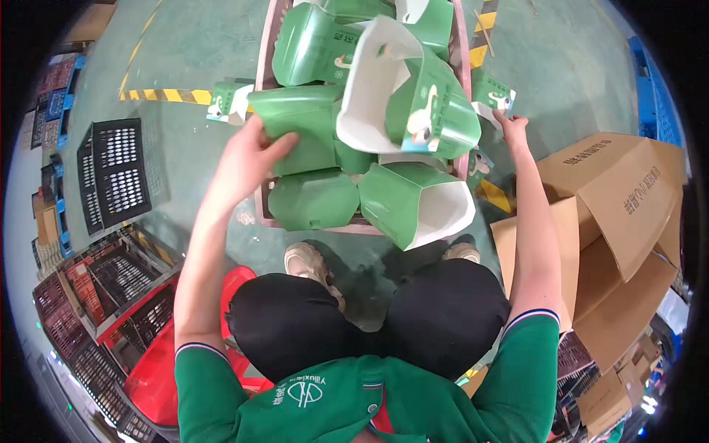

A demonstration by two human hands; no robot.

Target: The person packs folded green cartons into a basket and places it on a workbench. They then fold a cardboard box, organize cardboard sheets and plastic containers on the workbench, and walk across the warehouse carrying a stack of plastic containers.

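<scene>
Crate, pinkish [461, 52]: one, heaped with green cartons, stood between the left hand [255, 159] and the right hand [512, 129].

Cardboard box, brown [620, 199]: one, flaps spread, lay to the right of the right hand and nearer the body.

Perforated crate, black [114, 173]: one, lay on the floor well left of the left hand.

Uppermost carton, green and white [436, 122]: one, tilted on the heap between the two hands, white inside showing, a goose printed on its side.

Gripped carton, green [306, 118]: one, lay in the heap, directly at the left hand. That hand's grip was narrow, thumb across the panel, the other fingers partly hidden behind its edge.

Lower carton, green [391, 203]: one, rested right of the left hand and nearer the body, its white mouth turned away from that hand.

Outer carton, green [491, 92]: one, partly seen outside the crate, at the right hand's fingertips; whether those fingers held it or merely touched it could not be told.
</scene>
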